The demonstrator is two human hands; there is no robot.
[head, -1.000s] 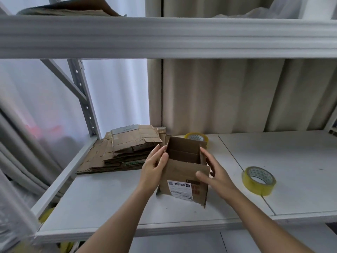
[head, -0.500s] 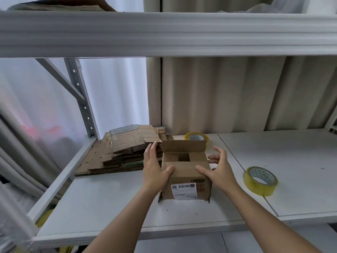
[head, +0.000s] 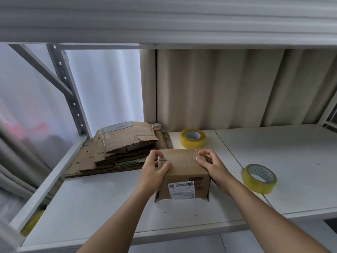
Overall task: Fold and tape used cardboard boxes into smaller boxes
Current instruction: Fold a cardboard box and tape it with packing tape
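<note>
On the white shelf (head: 273,161), near its front edge at centre, a small cardboard box (head: 182,172) sits upright with its top flaps folded down flat. Left hand (head: 153,170) grips the box's upper left corner, thumb lying on the top flap, fingers curled over the left edge. Right hand (head: 211,165) grips the upper right corner, fingers curled onto the top flap, thumb on top near the edge. A white shipping label (head: 181,189) faces the camera on the box's front wall, red print just beside it. Old tape creases run across the top. At 10 o'clock from the box, a stack of flattened cardboard (head: 120,148) lies against the shelf's left rear corner, its near edge close to the left hand. At 12 o'clock, just behind the box, a yellowish tape roll (head: 193,138) lies flat. At 3 o'clock, well apart from the box, a second tape roll (head: 259,178) lies tilted slightly toward the camera. Beige curtain (head: 218,88) hangs behind the shelf; a metal upright (head: 67,88) with holes stands at far left.
</note>
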